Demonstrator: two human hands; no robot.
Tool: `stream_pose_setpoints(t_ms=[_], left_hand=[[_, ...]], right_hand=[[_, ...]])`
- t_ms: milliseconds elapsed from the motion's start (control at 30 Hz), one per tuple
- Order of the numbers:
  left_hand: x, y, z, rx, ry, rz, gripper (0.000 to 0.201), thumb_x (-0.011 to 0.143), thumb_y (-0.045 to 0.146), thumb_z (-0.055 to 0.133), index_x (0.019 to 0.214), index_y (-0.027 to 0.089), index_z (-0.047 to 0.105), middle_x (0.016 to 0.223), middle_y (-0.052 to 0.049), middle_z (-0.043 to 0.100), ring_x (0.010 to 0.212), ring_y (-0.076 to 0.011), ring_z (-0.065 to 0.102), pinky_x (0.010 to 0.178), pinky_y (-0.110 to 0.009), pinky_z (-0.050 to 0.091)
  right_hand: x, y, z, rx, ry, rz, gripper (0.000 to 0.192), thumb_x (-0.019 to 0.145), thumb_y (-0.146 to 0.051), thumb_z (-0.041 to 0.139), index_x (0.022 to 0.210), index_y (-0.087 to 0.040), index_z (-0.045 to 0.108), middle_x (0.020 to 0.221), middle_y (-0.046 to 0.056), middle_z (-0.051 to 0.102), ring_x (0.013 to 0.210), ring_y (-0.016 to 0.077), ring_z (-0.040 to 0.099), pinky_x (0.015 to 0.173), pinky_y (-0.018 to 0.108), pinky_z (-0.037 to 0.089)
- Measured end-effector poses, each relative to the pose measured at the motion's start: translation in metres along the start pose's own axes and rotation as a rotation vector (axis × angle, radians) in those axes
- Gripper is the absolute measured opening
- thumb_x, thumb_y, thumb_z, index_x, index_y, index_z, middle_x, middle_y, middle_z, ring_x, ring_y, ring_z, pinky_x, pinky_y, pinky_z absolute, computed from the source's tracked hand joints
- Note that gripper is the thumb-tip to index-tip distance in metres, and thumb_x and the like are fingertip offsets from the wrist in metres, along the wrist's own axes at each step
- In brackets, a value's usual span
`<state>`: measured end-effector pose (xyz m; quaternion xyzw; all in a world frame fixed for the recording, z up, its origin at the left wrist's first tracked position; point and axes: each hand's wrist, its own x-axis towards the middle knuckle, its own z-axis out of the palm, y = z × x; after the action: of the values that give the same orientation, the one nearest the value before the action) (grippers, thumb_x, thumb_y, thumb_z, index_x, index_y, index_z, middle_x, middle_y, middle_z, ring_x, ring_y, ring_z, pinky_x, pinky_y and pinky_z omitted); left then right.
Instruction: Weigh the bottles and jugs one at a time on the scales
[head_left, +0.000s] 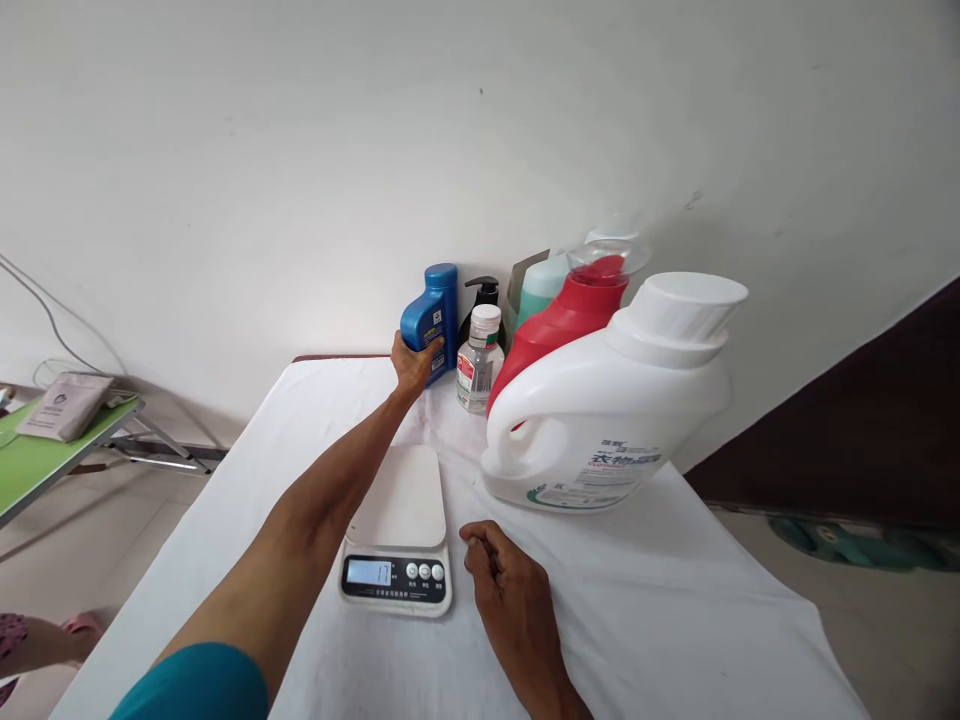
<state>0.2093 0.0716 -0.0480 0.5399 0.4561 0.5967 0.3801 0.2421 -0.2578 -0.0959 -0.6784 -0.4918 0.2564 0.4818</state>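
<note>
My left hand (412, 362) reaches far across the table and grips a blue bottle (431, 315) standing near the wall. My right hand (506, 580) rests on the white cloth with fingers curled, holding nothing, just right of a white kitchen scale (399, 500). The scale's platform is bare and its display (369, 572) is lit. Right of the blue bottle stand a black pump bottle (484, 292) and a small clear bottle (479, 362) with a white cap.
A large white detergent jug (611, 400) stands right of the scale, with a red jug (566, 315) and a teal bottle (541, 285) behind it. A white cloth (675, 580) covers the table. A green folding table (37, 455) is at left.
</note>
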Motion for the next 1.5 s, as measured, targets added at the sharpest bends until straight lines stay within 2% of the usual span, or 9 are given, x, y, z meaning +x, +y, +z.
stream_pose_setpoints(t_ms=[200,367,467,567,733,867,1000,1167,1500], left_hand=[[-0.006,0.022,-0.021,0.201,-0.146,-0.111,0.06,0.062,0.028,0.097,0.104,0.021,0.055,0.119,-0.013,0.071,0.114,-0.03,0.067,0.093,-0.041,0.053],[-0.051,0.055,-0.098,0.144,-0.273,-0.131,0.064,0.069,0.042,0.094,0.117,0.018,0.059,0.141,-0.02,0.064,0.13,-0.0332,0.064,0.098,-0.042,0.054],[-0.093,0.086,-0.148,0.148,-0.251,-0.011,0.05,0.083,0.051,0.083,0.117,0.019,0.065,0.126,-0.016,0.071,0.121,-0.0291,0.068,0.099,-0.042,0.054],[-0.134,0.123,-0.167,0.161,-0.351,0.106,0.041,0.088,0.052,0.079,0.114,0.022,0.07,0.11,-0.01,0.075,0.108,-0.0257,0.072,0.09,-0.038,0.055],[-0.178,0.16,-0.125,0.115,-0.529,0.207,0.039,0.087,0.046,0.083,0.117,0.025,0.071,0.119,-0.011,0.075,0.111,-0.0267,0.07,0.093,-0.04,0.055],[-0.185,0.155,-0.077,0.094,-0.59,0.141,0.052,0.081,0.048,0.088,0.122,0.023,0.068,0.132,-0.013,0.07,0.118,-0.0306,0.067,0.095,-0.043,0.055],[-0.177,0.143,-0.045,0.063,-0.585,0.054,0.05,0.077,0.058,0.088,0.102,0.019,0.069,0.102,-0.009,0.073,0.095,-0.0262,0.068,0.08,-0.037,0.054],[-0.168,0.138,-0.02,-0.057,-0.566,-0.026,0.049,0.068,0.058,0.092,0.071,0.019,0.063,0.065,-0.002,0.061,0.066,-0.0169,0.058,0.065,-0.033,0.048],[-0.185,0.17,0.004,-0.236,-0.324,-0.121,0.051,0.053,0.05,0.101,0.071,0.018,0.066,0.063,0.0,0.06,0.061,-0.0147,0.059,0.053,-0.027,0.045]], right_hand=[[0.001,-0.004,-0.001,-0.001,-0.003,-0.001,0.032,0.096,-0.042,0.04,0.086,-0.025,0.066,0.064,0.001,0.065,0.058,0.0227,0.061,0.061,0.032,0.045],[0.002,-0.007,-0.001,0.0,0.018,-0.039,0.029,0.095,-0.041,0.04,0.084,-0.026,0.063,0.069,0.003,0.069,0.063,0.0238,0.064,0.063,0.032,0.044],[0.002,-0.01,0.0,-0.008,0.022,-0.053,0.029,0.095,-0.04,0.039,0.083,-0.025,0.062,0.069,0.003,0.069,0.062,0.0231,0.063,0.064,0.032,0.044],[0.003,-0.011,0.001,-0.025,0.029,-0.064,0.029,0.093,-0.038,0.039,0.084,-0.025,0.063,0.069,0.003,0.07,0.062,0.0228,0.063,0.065,0.032,0.045],[0.003,-0.01,0.002,-0.063,0.044,-0.098,0.03,0.092,-0.036,0.039,0.085,-0.024,0.066,0.073,0.003,0.073,0.068,0.0232,0.068,0.07,0.032,0.048],[0.002,-0.009,0.003,-0.06,0.045,-0.125,0.027,0.091,-0.032,0.04,0.084,-0.024,0.064,0.07,0.003,0.072,0.065,0.0224,0.067,0.069,0.032,0.046],[0.001,-0.009,0.003,-0.025,0.065,-0.132,0.028,0.093,-0.032,0.037,0.082,-0.024,0.062,0.072,0.003,0.071,0.067,0.0225,0.065,0.069,0.032,0.045],[0.0,-0.007,0.006,0.076,0.125,-0.097,0.022,0.093,-0.027,0.035,0.083,-0.025,0.054,0.072,0.003,0.069,0.066,0.0215,0.063,0.065,0.031,0.042],[0.004,0.008,0.013,0.111,0.209,-0.268,0.019,0.093,-0.013,0.038,0.08,-0.027,0.042,0.065,-0.002,0.056,0.055,0.0176,0.052,0.059,0.031,0.038]])
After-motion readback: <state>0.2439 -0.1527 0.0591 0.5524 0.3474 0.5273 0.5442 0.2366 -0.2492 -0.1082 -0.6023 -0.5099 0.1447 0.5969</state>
